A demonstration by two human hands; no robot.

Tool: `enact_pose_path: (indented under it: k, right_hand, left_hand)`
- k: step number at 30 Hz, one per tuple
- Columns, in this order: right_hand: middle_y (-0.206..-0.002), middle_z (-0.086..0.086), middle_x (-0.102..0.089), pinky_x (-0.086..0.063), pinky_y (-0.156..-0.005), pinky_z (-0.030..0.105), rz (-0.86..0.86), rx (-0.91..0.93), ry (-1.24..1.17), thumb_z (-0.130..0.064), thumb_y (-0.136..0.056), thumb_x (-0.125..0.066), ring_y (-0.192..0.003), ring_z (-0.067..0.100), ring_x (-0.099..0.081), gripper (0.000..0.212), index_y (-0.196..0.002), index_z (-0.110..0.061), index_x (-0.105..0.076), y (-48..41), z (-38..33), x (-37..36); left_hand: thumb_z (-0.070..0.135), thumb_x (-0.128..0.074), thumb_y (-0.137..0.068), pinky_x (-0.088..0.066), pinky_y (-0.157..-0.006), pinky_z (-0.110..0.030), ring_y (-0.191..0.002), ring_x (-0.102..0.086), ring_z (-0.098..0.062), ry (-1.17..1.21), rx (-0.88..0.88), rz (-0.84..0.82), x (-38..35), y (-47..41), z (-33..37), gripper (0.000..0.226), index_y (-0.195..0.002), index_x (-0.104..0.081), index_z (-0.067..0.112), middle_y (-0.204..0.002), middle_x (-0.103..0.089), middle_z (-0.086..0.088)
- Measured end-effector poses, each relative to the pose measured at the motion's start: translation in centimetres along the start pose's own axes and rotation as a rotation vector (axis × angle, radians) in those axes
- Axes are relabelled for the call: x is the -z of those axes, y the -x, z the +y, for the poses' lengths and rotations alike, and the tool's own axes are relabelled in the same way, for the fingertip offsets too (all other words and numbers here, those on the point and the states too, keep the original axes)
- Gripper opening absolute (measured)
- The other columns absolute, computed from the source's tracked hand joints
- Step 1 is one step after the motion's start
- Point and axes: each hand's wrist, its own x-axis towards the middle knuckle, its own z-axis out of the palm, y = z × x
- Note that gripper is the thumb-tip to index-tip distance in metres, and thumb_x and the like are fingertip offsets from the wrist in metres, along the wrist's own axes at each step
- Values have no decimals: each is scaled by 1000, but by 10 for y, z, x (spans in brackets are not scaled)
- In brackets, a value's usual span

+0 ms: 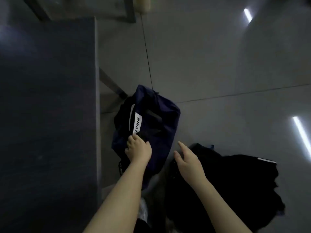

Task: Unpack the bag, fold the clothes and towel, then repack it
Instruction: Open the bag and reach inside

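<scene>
Gripping navy bag (161, 115) with left hand (139, 148), right hand (188, 161) outstretched, fingers straight

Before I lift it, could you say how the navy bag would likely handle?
The bag looks soft and crumpled on the floor, so it would probably sag. The left hand grips its cloth, suggesting thin, perhaps light fabric.

An indoor room with a hard floor was shown: large glossy grey tiles (218, 56) were divided by thin dark joints (147, 52), strip lights (248, 15) were mirrored in them, and a dark tabletop (47, 98) on a metal frame (111, 84) was seen. Whether office or workroom could not be told.
</scene>
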Motion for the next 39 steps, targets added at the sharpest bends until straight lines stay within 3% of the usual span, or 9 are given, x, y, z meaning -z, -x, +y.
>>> enact_pose_path:
  k: [8, 11, 13, 15, 18, 23, 28, 32, 39]
  right_hand:
    - [-149, -1, -39, -32, -105, 29, -26, 68, 79, -37, -99, -42, -135, 17, -37, 53, -148, -19, -31, -81, 34, -34]
    - [-149, 0, -39, -31, -107, 29, -5, 89, 67, -36, -99, -43, -136, 17, -36, 53, -148, -18, -31, -106, 42, -44]
    - [-149, 0, -39, -31, -109, 31, -8, 89, 52, -36, -99, -43, -137, 17, -35, 52, -147, -19, -31, -117, 44, -50]
    - [-149, 0, -39, -31, -108, 30, -6, 94, 47, -36, -99, -43, -137, 17, -36, 52, -147, -19, -31, -126, 47, -56]
    - [-148, -1, -41, -33, -107, 30, -15, 106, 68, -36, -99, -43, -135, 17, -38, 52, -147, -20, -32, -131, 49, -61]
    - [-146, 1, -43, -35, -107, 32, -23, 89, 53, -35, -100, -43, -134, 18, -39, 50, -146, -19, -34, -117, 40, -50]
    - [-146, 3, -43, -33, -106, 29, 12, 80, 26, -30, -101, -42, -134, 18, -39, 48, -145, -14, -35, -77, 11, -6]
    - [-146, 2, -43, -31, -107, 29, 54, 83, -8, -29, -101, -41, -135, 16, -38, 47, -145, -15, -36, -47, -19, 43]
    - [-140, 6, -49, -36, -107, 32, 124, 78, -77, -28, -100, -43, -130, 18, -44, 45, -143, -13, -40, 12, -82, 130]
  left_hand:
    - [28, -53, -93, -31, -107, -46, -135, -31, -29, 8, 81, 91, -34, -93, -4, 72, -147, -14, 2, -151, -23, -13]
    - [29, -58, -92, -33, -104, -46, -131, -37, -30, 9, 95, 117, -38, -123, -9, 73, -147, -17, 4, -148, -30, -13]
    - [29, -62, -90, -35, -100, -44, -127, -42, -30, -4, 113, 120, -42, -138, -15, 65, -141, -31, 4, -141, -42, -13]
    - [27, -62, -90, -35, -96, -41, -118, -49, -30, -27, 112, 112, -44, -151, -21, 40, -123, -51, 7, -126, -56, -12]
    - [26, -57, -94, -34, -94, -39, -110, -52, -29, -74, 98, 123, -44, -158, -22, 21, -105, -61, 9, -113, -63, -12]
    - [32, -48, -97, -32, -95, -39, -115, -46, -30, 6, 20, 121, -33, -133, -4, 26, -100, -61, 10, -111, -61, -11]
    - [32, -43, -98, -31, -74, -35, -95, -54, -34, 178, -92, 92, -2, -86, 33, 30, -75, -44, 14, -89, -58, -7]
    - [26, -46, -97, -48, -75, -41, -84, -59, -34, 344, -195, 88, 37, -40, 68, 31, -71, -44, 9, -83, -57, -9]
    - [30, -44, -97, -40, -68, -34, -80, -53, -26, 378, -268, 82, 142, 51, 122, 30, -86, -56, 4, -85, -56, -6]
